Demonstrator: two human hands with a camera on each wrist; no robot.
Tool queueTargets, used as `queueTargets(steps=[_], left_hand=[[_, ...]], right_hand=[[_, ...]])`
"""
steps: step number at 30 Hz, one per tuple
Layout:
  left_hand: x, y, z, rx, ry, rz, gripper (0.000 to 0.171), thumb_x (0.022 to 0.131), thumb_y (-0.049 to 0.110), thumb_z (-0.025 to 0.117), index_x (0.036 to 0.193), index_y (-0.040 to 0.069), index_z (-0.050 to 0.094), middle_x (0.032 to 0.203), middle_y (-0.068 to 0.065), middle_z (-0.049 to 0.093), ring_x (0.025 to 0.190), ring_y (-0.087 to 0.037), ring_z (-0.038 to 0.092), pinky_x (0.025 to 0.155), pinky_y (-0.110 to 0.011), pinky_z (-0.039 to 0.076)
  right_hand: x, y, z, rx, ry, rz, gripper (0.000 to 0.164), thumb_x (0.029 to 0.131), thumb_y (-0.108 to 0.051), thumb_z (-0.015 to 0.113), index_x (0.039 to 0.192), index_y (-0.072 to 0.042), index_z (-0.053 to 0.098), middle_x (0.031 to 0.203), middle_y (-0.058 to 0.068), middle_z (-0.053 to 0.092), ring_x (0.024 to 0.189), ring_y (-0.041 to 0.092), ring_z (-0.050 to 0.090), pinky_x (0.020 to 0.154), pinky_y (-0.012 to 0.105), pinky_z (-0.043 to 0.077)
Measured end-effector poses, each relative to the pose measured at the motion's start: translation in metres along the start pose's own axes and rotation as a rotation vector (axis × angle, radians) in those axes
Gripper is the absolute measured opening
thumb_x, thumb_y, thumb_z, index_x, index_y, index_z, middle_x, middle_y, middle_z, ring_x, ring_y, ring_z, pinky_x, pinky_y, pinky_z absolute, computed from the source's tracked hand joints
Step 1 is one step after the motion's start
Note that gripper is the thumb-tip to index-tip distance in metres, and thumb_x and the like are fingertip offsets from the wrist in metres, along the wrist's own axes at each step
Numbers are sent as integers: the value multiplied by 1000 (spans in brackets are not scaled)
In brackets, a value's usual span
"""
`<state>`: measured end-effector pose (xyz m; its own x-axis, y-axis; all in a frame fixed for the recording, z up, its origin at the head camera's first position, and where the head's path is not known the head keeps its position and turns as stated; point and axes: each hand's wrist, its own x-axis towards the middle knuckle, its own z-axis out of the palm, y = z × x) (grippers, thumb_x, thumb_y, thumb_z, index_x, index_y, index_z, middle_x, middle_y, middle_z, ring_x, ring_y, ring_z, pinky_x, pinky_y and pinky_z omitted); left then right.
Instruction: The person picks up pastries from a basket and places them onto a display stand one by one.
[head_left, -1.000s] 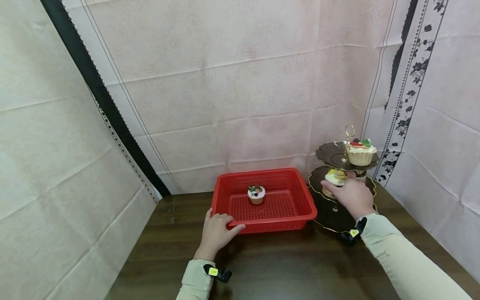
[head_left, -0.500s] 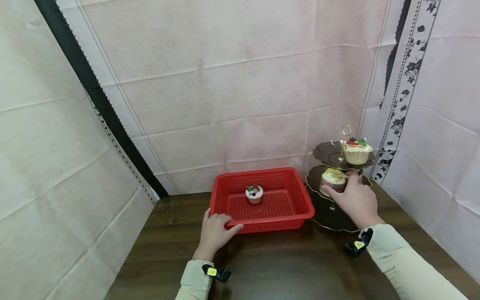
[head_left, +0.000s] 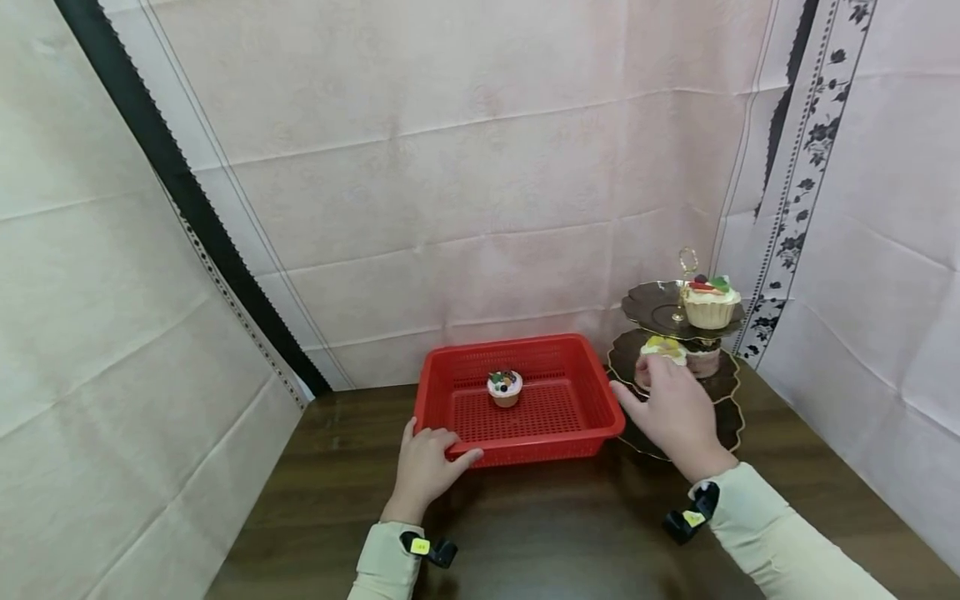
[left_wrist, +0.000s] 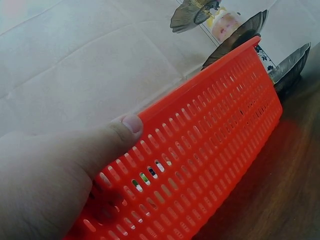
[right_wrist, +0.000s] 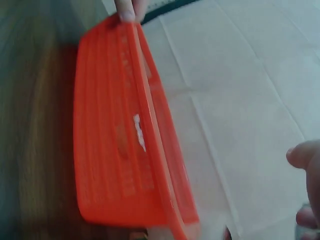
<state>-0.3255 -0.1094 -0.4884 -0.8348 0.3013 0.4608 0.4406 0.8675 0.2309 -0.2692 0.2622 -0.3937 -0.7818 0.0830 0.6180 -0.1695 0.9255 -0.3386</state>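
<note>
Small yellow-topped cupcake [head_left: 663,348] on middle tier of dark scalloped cake stand [head_left: 720,417], right hand [head_left: 672,411] curled loosely at it, grasp unclear. Left hand [head_left: 425,462] gripping red perforated plastic basket [head_left: 579,421] rim, steadying it on dark wooden bench [head_left: 555,533].

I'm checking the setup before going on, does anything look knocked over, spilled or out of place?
Nothing stands out. The red basket sits flat on the table with one cupcake upright inside. The tiered stand is upright, its cakes standing.
</note>
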Motion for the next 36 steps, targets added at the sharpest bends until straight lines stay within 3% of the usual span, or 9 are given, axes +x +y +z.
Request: queueTargets(steps=[8,17,23,27,36], left_hand=[[5,0,-1,-1,-3,0,47,85,67,68,90,22,78,83,6,73,85,-17,63,115,-64,24],[1,0,0,11,-16,-15,47,86,67,67,92,22,78,86,5,74,87,-18,64,117,-61,22],[2,1,1,16,-14,-5,46,86,66,68,92,21,78,86,5,74,86,-18,64,117,-62,22],[0,2,2,3,-35,5,45,86,65,68,92,21,78,84,6,73,85,-18,63,116,-63,22],[-9,10,-1,0,-35,-2,41,86,62,71,89,21,77,79,6,70,81,-16,61,116,-62,22]], right_hand=[[23,-29,31,106,-231,40,45,91,-45,72,116,-11,57,99,8,66,82,23,62,70,44,56],[52,-45,84,278,-437,164,68,91,-44,73,140,-5,48,125,17,64,111,31,63,96,51,52],[64,-54,121,434,-525,293,80,91,-42,74,151,-5,37,143,23,53,126,35,55,106,52,45],[68,-66,139,482,-564,392,83,90,-42,75,153,-6,34,149,22,48,132,36,50,109,53,42],[71,-79,167,523,-638,408,86,91,-37,75,156,-5,29,155,21,40,136,38,46,108,56,41]])
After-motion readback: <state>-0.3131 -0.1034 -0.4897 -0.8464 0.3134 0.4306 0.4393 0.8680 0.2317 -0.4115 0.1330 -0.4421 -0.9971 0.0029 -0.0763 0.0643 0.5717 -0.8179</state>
